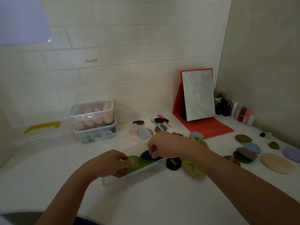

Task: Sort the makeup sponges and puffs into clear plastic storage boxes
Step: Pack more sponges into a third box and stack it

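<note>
Clear plastic makes the open box (146, 169) hard to pick out against the white counter (162, 200), but its near rim shows just below both hands. The left hand (108, 161) has its fingers curled round a green sponge (139, 163) that sits inside the box at its left end. The right hand (165, 145) pinches the top of a dark blue sponge (146, 155) just behind the green one, also within the walls.

The step in hand looks like seating these two sponges side by side in the box. Many loose puffs wait to the right: a black puff (173, 163) and a yellow-green puff (193, 171) just beside the box, and a tan oval puff (276, 163) farther off. Two lidded boxes (92, 116), stacked by the wall, already hold sponges.

Next, both hands need to let go without dragging the soft sponges back out. Then the right hand should reach for the nearest puff. The box is light, so it may slide if nudged.
</note>
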The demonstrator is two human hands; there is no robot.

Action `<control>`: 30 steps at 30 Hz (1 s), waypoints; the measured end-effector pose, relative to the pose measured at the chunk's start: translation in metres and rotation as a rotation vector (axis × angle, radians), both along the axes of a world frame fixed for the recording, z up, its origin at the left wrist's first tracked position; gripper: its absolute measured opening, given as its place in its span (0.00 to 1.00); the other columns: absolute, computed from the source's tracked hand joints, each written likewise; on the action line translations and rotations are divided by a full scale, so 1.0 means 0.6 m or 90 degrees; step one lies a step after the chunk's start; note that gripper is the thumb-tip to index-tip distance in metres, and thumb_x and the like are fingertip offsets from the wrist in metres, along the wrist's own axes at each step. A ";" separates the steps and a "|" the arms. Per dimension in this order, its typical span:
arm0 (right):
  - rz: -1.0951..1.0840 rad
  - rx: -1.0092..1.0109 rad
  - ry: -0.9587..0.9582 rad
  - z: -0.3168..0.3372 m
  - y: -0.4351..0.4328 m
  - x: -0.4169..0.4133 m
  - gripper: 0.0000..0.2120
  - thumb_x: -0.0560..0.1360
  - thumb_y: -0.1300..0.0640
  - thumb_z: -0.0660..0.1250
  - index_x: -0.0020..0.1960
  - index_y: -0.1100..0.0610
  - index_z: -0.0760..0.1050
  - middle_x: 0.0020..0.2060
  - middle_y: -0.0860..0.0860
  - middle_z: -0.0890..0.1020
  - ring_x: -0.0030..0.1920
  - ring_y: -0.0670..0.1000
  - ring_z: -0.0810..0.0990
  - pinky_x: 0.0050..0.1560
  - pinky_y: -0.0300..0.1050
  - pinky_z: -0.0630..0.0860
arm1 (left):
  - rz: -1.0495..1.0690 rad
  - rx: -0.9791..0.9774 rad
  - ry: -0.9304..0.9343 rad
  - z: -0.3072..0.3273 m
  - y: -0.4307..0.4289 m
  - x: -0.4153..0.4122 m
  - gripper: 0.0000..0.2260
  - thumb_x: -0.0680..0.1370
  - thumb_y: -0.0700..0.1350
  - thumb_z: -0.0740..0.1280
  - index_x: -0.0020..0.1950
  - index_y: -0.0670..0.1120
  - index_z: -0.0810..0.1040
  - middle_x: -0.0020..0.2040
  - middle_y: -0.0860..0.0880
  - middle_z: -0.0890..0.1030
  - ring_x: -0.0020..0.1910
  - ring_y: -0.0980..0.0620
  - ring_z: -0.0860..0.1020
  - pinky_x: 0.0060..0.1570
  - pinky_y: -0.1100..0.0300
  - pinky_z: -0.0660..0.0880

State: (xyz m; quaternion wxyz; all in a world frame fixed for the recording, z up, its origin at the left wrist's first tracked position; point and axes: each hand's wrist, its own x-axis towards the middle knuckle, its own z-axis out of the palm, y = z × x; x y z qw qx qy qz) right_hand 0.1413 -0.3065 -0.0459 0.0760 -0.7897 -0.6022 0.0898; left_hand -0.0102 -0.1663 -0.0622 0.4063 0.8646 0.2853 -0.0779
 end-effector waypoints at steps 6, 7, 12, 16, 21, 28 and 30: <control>-0.002 -0.008 -0.017 0.005 -0.005 0.003 0.07 0.76 0.59 0.64 0.49 0.59 0.80 0.47 0.53 0.82 0.41 0.46 0.74 0.32 0.30 0.62 | -0.131 0.071 0.079 0.010 0.001 0.004 0.19 0.77 0.49 0.65 0.68 0.52 0.70 0.58 0.50 0.77 0.52 0.53 0.80 0.55 0.61 0.77; 0.001 -0.015 -0.008 0.007 -0.008 0.003 0.08 0.76 0.58 0.65 0.52 0.58 0.79 0.49 0.52 0.81 0.42 0.45 0.74 0.32 0.29 0.63 | -0.142 0.078 0.076 0.011 0.000 0.006 0.19 0.78 0.48 0.65 0.68 0.54 0.69 0.58 0.50 0.77 0.52 0.53 0.80 0.55 0.62 0.77; 0.016 -0.069 0.019 0.011 -0.011 0.001 0.12 0.75 0.57 0.67 0.58 0.56 0.79 0.52 0.49 0.81 0.46 0.45 0.75 0.37 0.28 0.66 | -0.198 0.110 0.084 0.016 0.002 0.005 0.20 0.78 0.44 0.64 0.69 0.57 0.68 0.55 0.52 0.75 0.53 0.52 0.78 0.51 0.66 0.77; 0.004 -0.082 -0.023 0.004 -0.002 -0.001 0.09 0.75 0.60 0.66 0.53 0.58 0.80 0.47 0.51 0.81 0.42 0.46 0.74 0.36 0.29 0.67 | -0.206 0.112 0.094 0.019 0.005 0.007 0.20 0.78 0.43 0.64 0.69 0.57 0.68 0.56 0.51 0.76 0.54 0.52 0.78 0.51 0.66 0.77; -0.025 -0.049 0.019 0.011 -0.009 0.005 0.08 0.75 0.60 0.65 0.53 0.59 0.79 0.43 0.49 0.78 0.43 0.47 0.75 0.34 0.31 0.65 | -0.204 0.098 0.088 0.017 0.005 0.005 0.20 0.77 0.42 0.65 0.67 0.58 0.68 0.57 0.51 0.75 0.56 0.51 0.77 0.51 0.66 0.77; -0.062 0.039 0.048 0.019 -0.012 0.011 0.07 0.76 0.57 0.66 0.51 0.58 0.77 0.44 0.48 0.76 0.43 0.46 0.73 0.35 0.33 0.66 | -0.201 0.078 0.077 0.019 0.003 0.011 0.19 0.77 0.42 0.66 0.66 0.57 0.70 0.57 0.48 0.77 0.53 0.51 0.79 0.53 0.63 0.77; -0.065 0.062 0.067 0.015 -0.012 0.010 0.05 0.76 0.56 0.65 0.49 0.57 0.76 0.44 0.48 0.76 0.44 0.46 0.74 0.36 0.32 0.66 | -0.171 0.051 0.056 0.015 -0.003 0.014 0.18 0.76 0.43 0.67 0.65 0.55 0.72 0.56 0.48 0.78 0.51 0.51 0.81 0.52 0.63 0.78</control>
